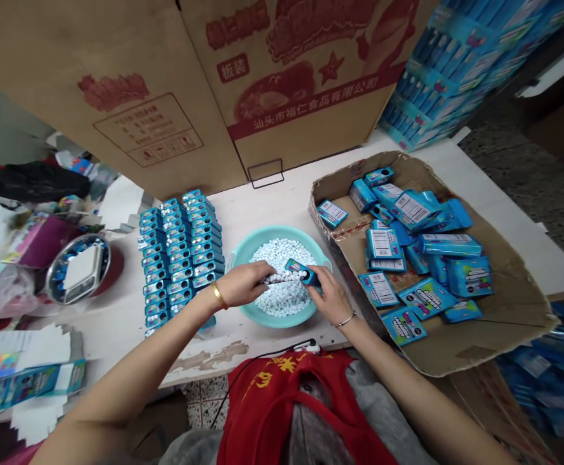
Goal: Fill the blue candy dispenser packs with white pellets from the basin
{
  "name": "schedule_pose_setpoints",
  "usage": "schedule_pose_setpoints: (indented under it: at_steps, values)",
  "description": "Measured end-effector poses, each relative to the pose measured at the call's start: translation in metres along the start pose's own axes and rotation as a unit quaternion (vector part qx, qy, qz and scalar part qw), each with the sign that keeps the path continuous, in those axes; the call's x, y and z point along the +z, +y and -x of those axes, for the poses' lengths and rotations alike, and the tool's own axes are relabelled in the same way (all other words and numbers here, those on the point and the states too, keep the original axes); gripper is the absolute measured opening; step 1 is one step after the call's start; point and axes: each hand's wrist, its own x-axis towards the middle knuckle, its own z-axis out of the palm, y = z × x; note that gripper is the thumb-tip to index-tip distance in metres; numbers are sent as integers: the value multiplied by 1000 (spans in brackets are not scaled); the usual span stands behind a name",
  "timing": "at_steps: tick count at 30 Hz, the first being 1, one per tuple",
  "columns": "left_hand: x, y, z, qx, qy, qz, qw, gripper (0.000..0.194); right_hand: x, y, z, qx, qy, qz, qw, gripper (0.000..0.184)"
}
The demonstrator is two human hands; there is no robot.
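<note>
My right hand (331, 297) grips a small blue box (297, 266) over the bowl, its end with a dark round hole turned toward my palm. Opposite it, my left hand (241, 283) has its fingers closed over the bowl's left side. A narrow row of white candies with a pale lower edge runs from those fingers to the box; what carries it is hard to make out. Below both hands, a turquoise bowl (247, 247) holds many small white round candies (284, 300). Left of the bowl, blue boxes (180, 252) stand in three rows, with white candies showing in several.
A shallow cardboard tray (480, 345) of loose blue boxes (412, 210) lies to the right. Large cartons (166, 97) stand behind the bowl, beside stacked wrapped boxes (449, 71). Leftward sit a metal bowl with a white device (82, 266) and paper-like sheets (52, 352).
</note>
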Motion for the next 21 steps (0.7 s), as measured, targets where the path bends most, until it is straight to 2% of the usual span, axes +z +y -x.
schedule_pose_setpoints:
  at_steps: [3, 5, 8, 10, 12, 15, 18, 21]
  values:
    - [-8, 23, -10, -56, -56, -89, 993, 24, 10, -1, 1, -25, -11, 9, 1000, 44]
    - [-12, 42, -14, -88, -74, -142, 983, 24, 15, 0, 3, -34, -17, 10, 999, 45]
    - [-15, 66, -14, -102, -82, -199, 971, 24, 20, 3, 6, -37, -14, -1, 999, 44]
    - [-14, 66, -12, -100, -65, -210, 970, 27, 21, 6, 7, -28, -2, -13, 1000, 43]
    - [-5, 47, -11, -112, -11, -202, 973, 28, 21, 9, 8, -10, 14, -26, 1000, 40]
    - [28, -7, -21, -192, 75, -178, 962, 31, 17, 12, 8, 34, 40, -55, 997, 37]
    - [76, -59, -41, -301, 69, -142, 941, 31, 12, 15, 6, 95, 94, -95, 986, 38]
    - [119, -82, -60, -313, 63, -113, 941, 32, 11, 22, 4, 141, 138, -131, 972, 42]
